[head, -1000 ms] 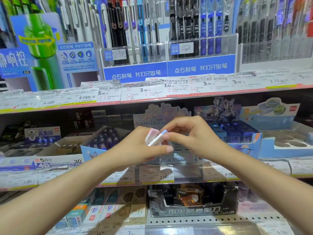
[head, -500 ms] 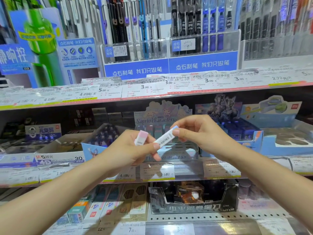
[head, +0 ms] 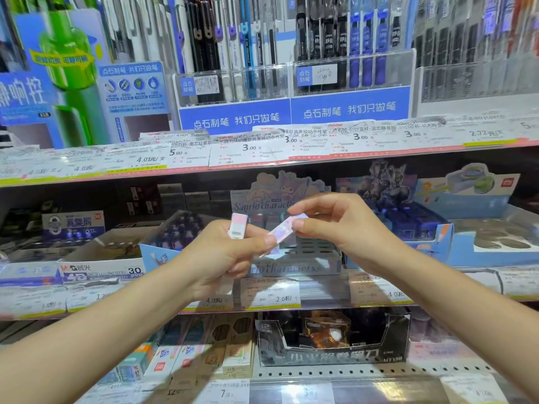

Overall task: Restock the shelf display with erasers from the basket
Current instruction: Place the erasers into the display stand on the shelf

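A stationery store aisle is seen head-on, with three tiers of shelving edged in white paper price labels (head: 250,148). On the top tier, clear plastic racks of black, blue and white pens (head: 262,48) are stood above a blue banner with white lettering (head: 294,112). On the middle shelf, a pastel cartoon-character cardboard display box (head: 280,196) is set at centre, flanked by a white cardboard eraser carton marked 30 (head: 102,268) on the left and a blue cardboard display tray (head: 495,246) on the right. Below, a black cardboard display box (head: 332,342) is placed beside flat packets. In front of the character box, its lower front is blocked from view by both hands. A small pink-and-white sleeved eraser (head: 238,225) is held upright in the curled left hand (head: 221,258). A long pale lilac wrapped eraser (head: 281,231) is pinched at its upper end by the right hand (head: 335,225), its lower end touching the left thumb.
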A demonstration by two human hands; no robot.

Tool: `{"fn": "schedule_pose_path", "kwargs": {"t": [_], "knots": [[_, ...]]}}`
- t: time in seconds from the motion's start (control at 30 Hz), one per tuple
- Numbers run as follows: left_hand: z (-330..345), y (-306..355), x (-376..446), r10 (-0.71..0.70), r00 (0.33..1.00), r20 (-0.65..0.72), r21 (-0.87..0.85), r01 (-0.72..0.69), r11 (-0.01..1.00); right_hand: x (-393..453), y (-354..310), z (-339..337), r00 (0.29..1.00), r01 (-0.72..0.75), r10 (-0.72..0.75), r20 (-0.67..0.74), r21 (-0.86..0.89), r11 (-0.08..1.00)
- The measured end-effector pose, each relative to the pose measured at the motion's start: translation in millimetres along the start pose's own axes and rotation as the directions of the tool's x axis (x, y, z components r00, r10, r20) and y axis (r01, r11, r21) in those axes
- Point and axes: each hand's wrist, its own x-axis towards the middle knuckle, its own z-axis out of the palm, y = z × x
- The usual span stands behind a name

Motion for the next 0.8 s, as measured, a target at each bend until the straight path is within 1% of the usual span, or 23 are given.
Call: {"fn": "schedule_pose_path", "kwargs": {"t": [0.07, 0.1, 0.17, 0.2, 0.23, 0.27, 0.3, 0.33, 0.4, 0.43, 0.5, 0.6, 0.7, 0.8], "knots": [[-0.4, -1.1, 2.8, 0.09, 0.995, -0.037, 0.168, -0.083, 0.982, 3.2, 2.1, -0.8, 0.999, -0.007, 0.006, -0.038, -0.018, 1.0], [-1.7, -2.0, 5.2, 0.161, 0.986, -0.053, 0.279, -0.14, 0.95, 6.3, 3.5, -2.5, 0.998, -0.017, 0.015, -0.064, -0.024, 1.0], [-7.0, -3.1, 11.3, 0.341, 0.937, -0.075, 0.478, -0.266, 0.837, 14.6, 4.9, -7.9, 0.991, -0.012, 0.0, -0.132, -0.087, 0.996], [-11.6, -2.7, 13.6, 0.442, 0.894, -0.065, 0.591, -0.323, 0.739, 18.9, 4.6, -11.0, 0.987, 0.002, -0.025, -0.157, -0.15, 0.989], [-17.3, -2.6, 15.9, 0.527, 0.85, -0.009, 0.715, -0.363, 0.598, 23.4, 4.3, -13.5, 0.984, 0.015, -0.055, -0.169, -0.23, 0.973], [-22.4, -2.3, 17.7, 0.566, 0.82, 0.081, 0.809, -0.386, 0.444, 27.6, 4.3, -15.1, 0.982, 0.026, -0.082, -0.169, -0.309, 0.951], [-25.3, -1.6, 18.6, 0.553, 0.818, 0.16, 0.864, -0.387, 0.323, 31.4, 5.4, -16.2, 0.982, 0.032, -0.099, -0.161, -0.374, 0.927], [-26.7, -0.6, 19.1, 0.508, 0.835, 0.209, 0.896, -0.372, 0.242, 34.7, 7.4, -16.6, 0.983, 0.034, -0.105, -0.148, -0.416, 0.909], [-23.7, 0.2, 19.0, 0.405, 0.883, 0.236, 0.94, -0.314, 0.136, 39.5, 12.4, -15.2, 0.988, 0.033, -0.101, -0.116, -0.479, 0.877], [-21.3, -0.2, 19.2, 0.361, 0.903, 0.233, 0.952, -0.287, 0.102, 40.7, 14.4, -13.9, 0.99, 0.035, -0.101, -0.103, -0.512, 0.858], [-18.9, -0.1, 18.2, 0.332, 0.916, 0.224, 0.964, -0.259, 0.065, 42.4, 16.2, -12.1, 0.991, 0.032, -0.097, -0.091, -0.539, 0.842], [-24.3, -0.6, 19.8, 0.316, 0.919, 0.236, 0.961, -0.27, 0.067, 43.4, 14.2, -11.2, 0.993, 0.012, -0.071, -0.091, -0.534, 0.845], [-23.6, 2.7, 19.2, 0.274, 0.933, 0.233, 0.968, -0.25, 0.03, 43.7, 10.4, -10.6, 0.998, 0.027, -0.057, -0.036, -0.561, 0.827], [-21.7, 8.1, 19.5, 0.239, 0.946, 0.22, 0.968, -0.242, 0.067, 43.0, 9.7, -9.4, 0.997, 0.055, -0.074, -0.009, -0.586, 0.809]]}}
